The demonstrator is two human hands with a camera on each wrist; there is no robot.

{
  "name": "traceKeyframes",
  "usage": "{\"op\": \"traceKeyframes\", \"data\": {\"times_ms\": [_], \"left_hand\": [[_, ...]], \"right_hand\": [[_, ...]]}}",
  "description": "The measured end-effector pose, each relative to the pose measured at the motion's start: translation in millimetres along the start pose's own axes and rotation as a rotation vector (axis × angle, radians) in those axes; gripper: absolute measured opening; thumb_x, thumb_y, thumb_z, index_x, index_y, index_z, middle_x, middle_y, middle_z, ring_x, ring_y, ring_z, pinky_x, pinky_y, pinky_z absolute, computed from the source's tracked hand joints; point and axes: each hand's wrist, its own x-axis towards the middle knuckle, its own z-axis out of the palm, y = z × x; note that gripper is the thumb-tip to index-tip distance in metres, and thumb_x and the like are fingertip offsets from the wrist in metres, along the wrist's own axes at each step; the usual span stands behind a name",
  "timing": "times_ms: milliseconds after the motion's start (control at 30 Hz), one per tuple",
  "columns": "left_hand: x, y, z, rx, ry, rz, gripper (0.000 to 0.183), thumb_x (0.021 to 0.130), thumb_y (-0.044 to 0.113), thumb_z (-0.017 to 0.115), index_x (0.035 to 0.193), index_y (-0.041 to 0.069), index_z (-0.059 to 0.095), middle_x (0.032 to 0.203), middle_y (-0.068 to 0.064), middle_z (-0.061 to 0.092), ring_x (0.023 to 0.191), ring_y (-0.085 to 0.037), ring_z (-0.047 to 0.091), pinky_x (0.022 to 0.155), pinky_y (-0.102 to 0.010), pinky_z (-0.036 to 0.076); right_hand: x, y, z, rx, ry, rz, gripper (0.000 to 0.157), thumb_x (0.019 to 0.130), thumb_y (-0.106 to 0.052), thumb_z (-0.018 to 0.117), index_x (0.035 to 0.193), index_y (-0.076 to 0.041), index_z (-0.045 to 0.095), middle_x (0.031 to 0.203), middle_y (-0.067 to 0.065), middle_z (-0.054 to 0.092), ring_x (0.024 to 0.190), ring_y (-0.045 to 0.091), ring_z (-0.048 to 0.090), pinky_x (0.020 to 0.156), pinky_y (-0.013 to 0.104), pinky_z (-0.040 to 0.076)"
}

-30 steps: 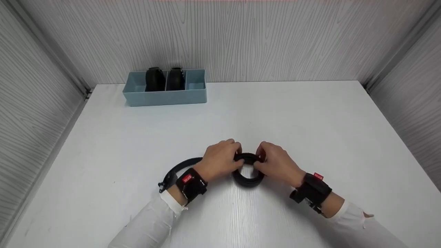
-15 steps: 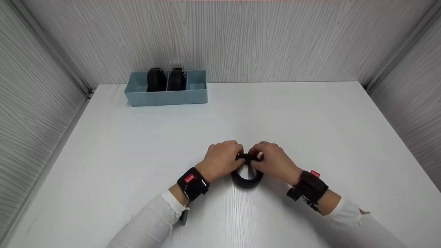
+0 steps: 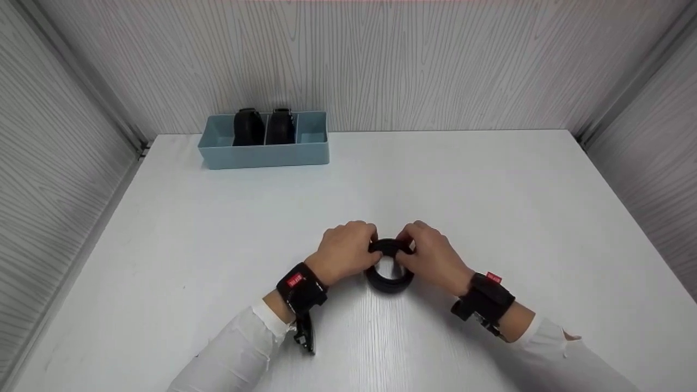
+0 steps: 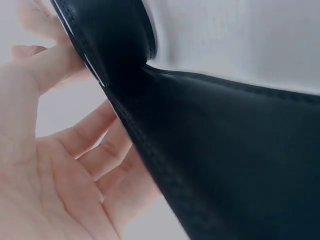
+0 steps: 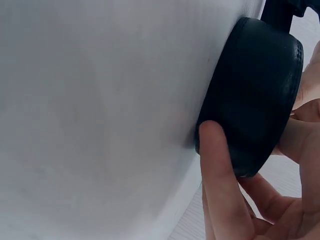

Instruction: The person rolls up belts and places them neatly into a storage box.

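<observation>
A black leather belt (image 3: 389, 286) is rolled into a ring on the white table in the head view. My left hand (image 3: 346, 250) pinches the coil's far left side, thumb at the inner edge. From the other side my right hand (image 3: 435, 258) grips it, with its thumb inside the ring. The belt's loose end with a shiny buckle (image 3: 306, 337) shows below the left wrist; the arm hides the strap between. A broad stitched strap (image 4: 225, 145) crosses the left wrist view between thumb and fingers. In the right wrist view, a finger (image 5: 217, 170) lies against the coil's outer side.
A blue-grey divided tray (image 3: 267, 158) stands at the back left against the wall. One black rolled belt (image 3: 249, 128) sits in it beside another rolled belt (image 3: 281, 128). Grey wood-grain walls (image 3: 435, 65) enclose the table (image 3: 490, 185) at the back and sides.
The belt's loose end has swept from left of the left wrist to below it, drawn in toward the coil. Both hands stay at the ring with small shifts.
</observation>
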Motion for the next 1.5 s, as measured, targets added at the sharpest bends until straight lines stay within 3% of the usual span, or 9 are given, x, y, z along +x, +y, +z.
{"op": "traceKeyframes", "data": {"times_ms": [167,500,733,933,1167,1500], "left_hand": [[2.8,1.1,-0.9,0.013,-0.005,0.029,0.013,0.093,0.018,0.074,0.099,0.007,0.074,0.09,-0.001,0.068,0.076,-0.016,0.06,0.062,-0.033,0.047],[6.9,6.0,0.8,0.022,0.031,0.099,0.005,0.093,0.009,0.072,0.092,0.006,0.075,0.081,0.0,0.067,0.07,-0.015,0.059,0.059,-0.03,0.045],[4.1,5.5,-5.6,0.001,0.004,0.037,0.008,0.089,0.014,0.076,0.089,0.007,0.071,0.079,0.001,0.065,0.07,-0.016,0.059,0.06,-0.032,0.045],[0.0,5.4,-11.1,0.068,-0.043,-0.03,0.014,0.088,0.02,0.076,0.086,0.007,0.072,0.072,0.002,0.062,0.063,-0.015,0.055,0.055,-0.032,0.042],[1.0,9.7,-9.9,0.114,-0.053,-0.026,0.014,0.088,0.015,0.074,0.078,0.007,0.07,0.067,0.002,0.057,0.059,-0.015,0.051,0.052,-0.032,0.04],[2.5,11.4,-9.0,0.085,-0.049,0.013,0.013,0.089,0.008,0.072,0.076,0.008,0.07,0.067,0.002,0.058,0.059,-0.014,0.052,0.052,-0.03,0.04]], "right_hand": [[0,-2,-0.8,0.002,-0.042,0.035,0.02,0.089,-0.01,0.075,0.106,-0.005,0.066,0.097,0.006,0.061,0.083,0.019,0.06,0.071,0.034,0.052],[6,-5,-1.1,0.045,-0.038,-0.013,0.016,0.087,-0.008,0.077,0.1,-0.005,0.068,0.095,0.005,0.062,0.08,0.017,0.062,0.067,0.032,0.053],[6,-7,-1.3,0.043,-0.048,0.001,0.014,0.088,-0.006,0.076,0.097,-0.006,0.066,0.092,0.006,0.061,0.08,0.018,0.06,0.067,0.033,0.052],[5,-6,-0.6,0.028,-0.036,0.034,0.013,0.089,-0.007,0.075,0.098,-0.005,0.066,0.093,0.006,0.061,0.078,0.018,0.061,0.067,0.032,0.052],[4,-8,-3.6,0.026,-0.058,0.041,0.01,0.088,-0.008,0.076,0.096,-0.006,0.071,0.092,0.004,0.064,0.075,0.016,0.062,0.064,0.03,0.052],[4,-7,0.3,0.006,-0.056,-0.008,0.008,0.086,-0.009,0.076,0.091,-0.009,0.07,0.09,0.002,0.064,0.077,0.016,0.057,0.066,0.031,0.048]]}}
